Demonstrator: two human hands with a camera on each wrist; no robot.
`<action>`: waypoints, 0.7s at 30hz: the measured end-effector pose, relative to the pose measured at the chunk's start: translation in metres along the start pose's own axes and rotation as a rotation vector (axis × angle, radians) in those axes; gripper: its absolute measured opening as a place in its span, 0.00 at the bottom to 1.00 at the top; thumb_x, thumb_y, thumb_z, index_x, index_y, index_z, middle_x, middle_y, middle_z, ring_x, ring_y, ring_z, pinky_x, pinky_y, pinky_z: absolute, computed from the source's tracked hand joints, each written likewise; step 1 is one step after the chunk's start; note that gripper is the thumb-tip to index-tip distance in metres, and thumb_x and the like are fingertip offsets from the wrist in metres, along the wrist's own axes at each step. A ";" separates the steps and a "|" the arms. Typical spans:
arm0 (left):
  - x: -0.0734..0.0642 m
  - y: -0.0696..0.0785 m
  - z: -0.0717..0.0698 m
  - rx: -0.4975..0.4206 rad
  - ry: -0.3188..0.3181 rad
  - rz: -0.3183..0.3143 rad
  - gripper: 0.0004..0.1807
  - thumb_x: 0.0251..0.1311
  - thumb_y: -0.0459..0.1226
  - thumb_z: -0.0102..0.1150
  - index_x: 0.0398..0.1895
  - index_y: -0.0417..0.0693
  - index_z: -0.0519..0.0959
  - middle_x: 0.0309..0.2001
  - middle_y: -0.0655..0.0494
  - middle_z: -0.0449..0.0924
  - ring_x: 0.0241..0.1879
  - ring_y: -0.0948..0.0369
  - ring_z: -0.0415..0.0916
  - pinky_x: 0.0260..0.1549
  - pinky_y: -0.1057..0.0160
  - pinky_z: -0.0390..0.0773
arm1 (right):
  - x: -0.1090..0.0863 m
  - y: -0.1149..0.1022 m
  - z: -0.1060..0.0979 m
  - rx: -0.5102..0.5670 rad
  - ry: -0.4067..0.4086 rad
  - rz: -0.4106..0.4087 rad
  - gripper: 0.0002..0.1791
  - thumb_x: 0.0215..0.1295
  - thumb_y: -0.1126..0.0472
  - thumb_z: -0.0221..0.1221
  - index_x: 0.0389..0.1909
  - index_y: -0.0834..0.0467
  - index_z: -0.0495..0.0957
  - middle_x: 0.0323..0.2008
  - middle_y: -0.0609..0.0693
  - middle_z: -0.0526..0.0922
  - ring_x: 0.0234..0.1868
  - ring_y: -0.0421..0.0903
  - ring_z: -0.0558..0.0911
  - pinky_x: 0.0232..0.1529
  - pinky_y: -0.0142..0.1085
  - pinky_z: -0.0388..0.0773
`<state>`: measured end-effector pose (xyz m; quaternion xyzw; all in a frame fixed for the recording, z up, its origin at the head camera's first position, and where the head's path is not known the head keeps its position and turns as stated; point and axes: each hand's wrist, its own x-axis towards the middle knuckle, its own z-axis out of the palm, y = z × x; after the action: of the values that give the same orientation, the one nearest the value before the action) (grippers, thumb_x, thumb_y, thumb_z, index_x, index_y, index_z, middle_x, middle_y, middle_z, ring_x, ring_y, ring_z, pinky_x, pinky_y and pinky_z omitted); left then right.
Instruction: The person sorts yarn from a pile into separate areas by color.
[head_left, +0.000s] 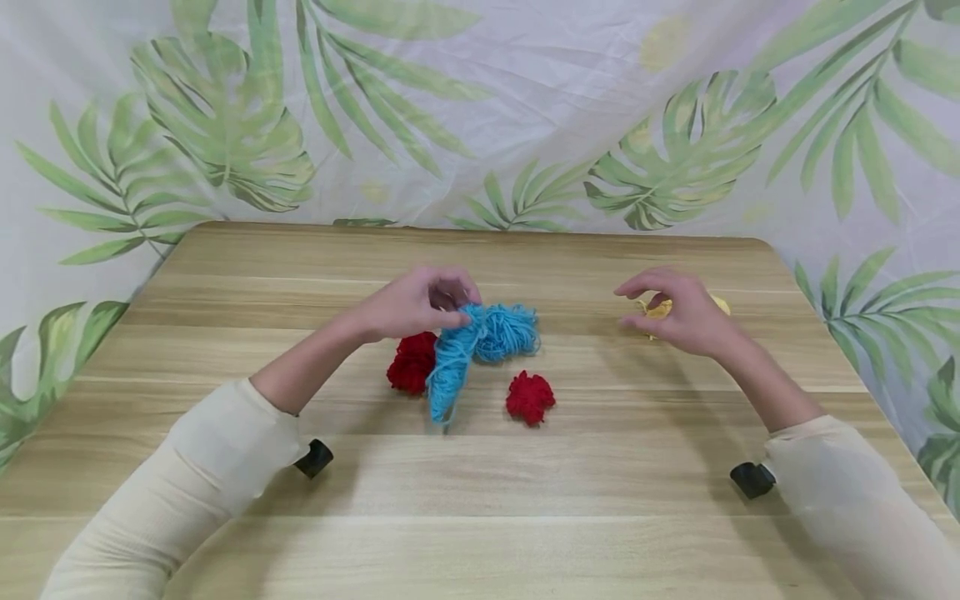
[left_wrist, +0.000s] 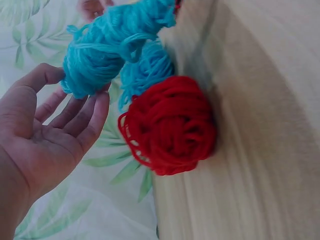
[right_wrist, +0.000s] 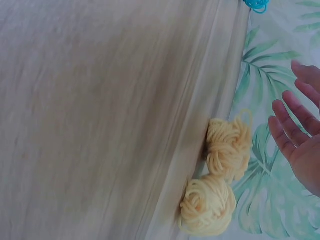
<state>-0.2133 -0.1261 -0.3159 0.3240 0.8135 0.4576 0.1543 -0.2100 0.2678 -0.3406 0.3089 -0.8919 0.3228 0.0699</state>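
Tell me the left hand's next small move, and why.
Probably lower the held blue yarn beside the other blue bundle: the left hand already pinches it, its colour match lies close by, and two yellow bundles sit together likewise.

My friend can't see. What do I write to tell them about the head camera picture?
A person's left hand holds a blue yarn bundle over a wooden table, beside another blue bundle, near one red bundle and a second red bundle. The right hand, holding nothing, partly hides some yellow yarn. Leaf-patterned cloth hangs behind.

Blue yarn; red yarn; yellow yarn; leafy cloth
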 end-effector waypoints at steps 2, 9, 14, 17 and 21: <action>0.000 0.001 -0.004 -0.019 0.025 -0.010 0.09 0.66 0.26 0.62 0.48 0.35 0.80 0.45 0.45 0.84 0.44 0.52 0.82 0.51 0.59 0.83 | 0.002 0.000 0.003 0.010 -0.007 -0.001 0.18 0.55 0.71 0.75 0.48 0.64 0.85 0.47 0.61 0.87 0.47 0.55 0.84 0.41 0.38 0.82; 0.000 0.000 -0.016 -0.078 0.088 -0.043 0.11 0.70 0.26 0.59 0.53 0.33 0.78 0.49 0.41 0.80 0.42 0.51 0.83 0.41 0.61 0.85 | 0.008 -0.008 0.011 0.032 -0.028 -0.014 0.18 0.56 0.71 0.75 0.48 0.64 0.86 0.47 0.58 0.88 0.48 0.58 0.85 0.41 0.50 0.84; 0.002 -0.004 -0.023 -0.110 0.158 -0.066 0.13 0.72 0.27 0.59 0.56 0.32 0.76 0.46 0.41 0.78 0.36 0.57 0.83 0.35 0.62 0.85 | 0.013 -0.009 0.016 0.027 -0.061 0.019 0.18 0.56 0.71 0.75 0.49 0.64 0.85 0.48 0.59 0.87 0.49 0.56 0.84 0.44 0.53 0.84; 0.004 -0.007 -0.025 -0.144 0.214 -0.069 0.15 0.71 0.27 0.60 0.57 0.31 0.75 0.43 0.44 0.76 0.34 0.61 0.83 0.33 0.64 0.85 | 0.017 -0.011 0.020 0.032 -0.084 0.029 0.19 0.57 0.70 0.74 0.50 0.65 0.85 0.49 0.60 0.87 0.50 0.57 0.84 0.46 0.53 0.83; 0.007 -0.010 -0.028 -0.184 0.280 -0.078 0.16 0.69 0.27 0.61 0.57 0.29 0.75 0.41 0.47 0.76 0.33 0.63 0.84 0.30 0.65 0.84 | 0.021 -0.012 0.023 0.041 -0.112 0.034 0.19 0.58 0.69 0.74 0.51 0.66 0.84 0.50 0.62 0.86 0.51 0.58 0.83 0.47 0.54 0.83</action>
<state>-0.2373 -0.1430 -0.3093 0.2098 0.7936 0.5647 0.0860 -0.2176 0.2361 -0.3452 0.3126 -0.8928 0.3242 0.0080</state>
